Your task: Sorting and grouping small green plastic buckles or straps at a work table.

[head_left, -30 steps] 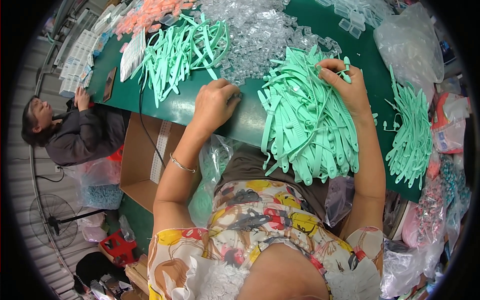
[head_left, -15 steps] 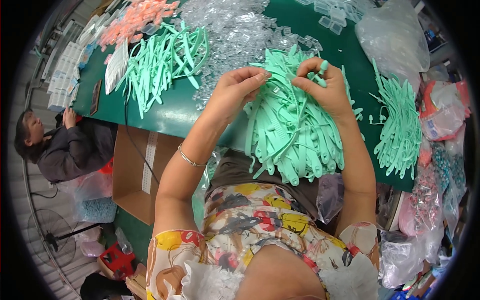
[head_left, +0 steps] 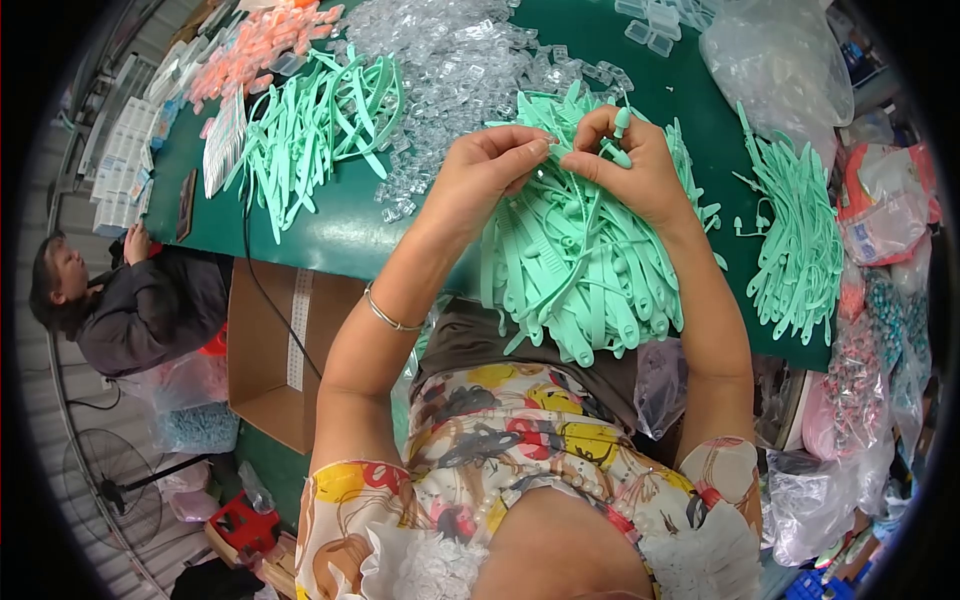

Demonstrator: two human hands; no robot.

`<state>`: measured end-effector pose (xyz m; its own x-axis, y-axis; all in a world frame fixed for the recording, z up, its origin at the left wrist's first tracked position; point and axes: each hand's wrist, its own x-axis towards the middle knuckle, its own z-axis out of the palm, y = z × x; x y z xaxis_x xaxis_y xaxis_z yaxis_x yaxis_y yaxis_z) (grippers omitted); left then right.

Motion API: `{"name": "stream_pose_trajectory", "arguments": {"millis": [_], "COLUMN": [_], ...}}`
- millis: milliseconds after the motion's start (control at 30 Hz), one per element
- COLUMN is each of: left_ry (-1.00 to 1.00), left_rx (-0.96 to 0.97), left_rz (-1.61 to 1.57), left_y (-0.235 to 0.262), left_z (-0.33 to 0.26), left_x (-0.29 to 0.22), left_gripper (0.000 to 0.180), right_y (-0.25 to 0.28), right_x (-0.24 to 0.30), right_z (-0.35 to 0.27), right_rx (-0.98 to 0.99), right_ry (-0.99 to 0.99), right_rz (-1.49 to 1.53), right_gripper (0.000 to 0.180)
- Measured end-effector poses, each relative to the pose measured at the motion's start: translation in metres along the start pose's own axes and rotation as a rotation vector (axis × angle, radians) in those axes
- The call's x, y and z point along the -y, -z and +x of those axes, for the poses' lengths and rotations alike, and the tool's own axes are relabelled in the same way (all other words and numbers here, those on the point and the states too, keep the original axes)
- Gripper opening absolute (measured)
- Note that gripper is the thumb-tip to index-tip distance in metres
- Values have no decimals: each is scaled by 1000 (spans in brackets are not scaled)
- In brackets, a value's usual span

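Two bare hands meet above a heap of mint-green plastic straps [head_left: 575,260] at the near edge of the green table [head_left: 330,230]. Left hand [head_left: 485,175]: fingertips pinched together on a small clear piece, too small to identify. Right hand [head_left: 630,165]: fingers clamped on one green strap [head_left: 617,135], its lower length lost in the heap. Clear plastic clips [head_left: 450,70] lie beyond; a second strap pile [head_left: 310,130] left; cardboard box [head_left: 280,350] partly hidden under the table.
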<state>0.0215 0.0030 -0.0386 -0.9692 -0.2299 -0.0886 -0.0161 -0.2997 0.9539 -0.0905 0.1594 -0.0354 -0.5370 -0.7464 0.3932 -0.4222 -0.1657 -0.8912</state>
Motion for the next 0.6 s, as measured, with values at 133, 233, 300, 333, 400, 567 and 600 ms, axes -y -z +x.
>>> {"name": "stream_pose_trajectory", "arguments": {"millis": [133, 233, 300, 333, 400, 567, 600], "left_ry": [-21, -43, -49, -55, -59, -86, -97], "left_rx": [-9, -3, -6, -8, -6, -10, 16], "left_rz": [30, 31, 40, 51, 62, 175, 221], "left_y": [0, 1, 1, 1, 1, -2, -3], "left_z": [0, 1, 1, 1, 1, 1, 2], "left_x": [0, 1, 0, 0, 1, 0, 0], "left_gripper": [20, 20, 20, 20, 20, 20, 19], "right_y": [0, 0, 0, 0, 0, -2, -3], "right_x": [0, -1, 0, 0, 0, 1, 1], "right_z": [0, 0, 0, 0, 0, 0, 0], "right_rx": [-8, 6, 4, 6, 6, 17, 22], "right_ry": [12, 3, -7, -7, -10, -16, -15], "right_rz": [-29, -20, -23, -23, -23, -23, -22], "right_gripper": [19, 19, 19, 19, 19, 20, 20]}}
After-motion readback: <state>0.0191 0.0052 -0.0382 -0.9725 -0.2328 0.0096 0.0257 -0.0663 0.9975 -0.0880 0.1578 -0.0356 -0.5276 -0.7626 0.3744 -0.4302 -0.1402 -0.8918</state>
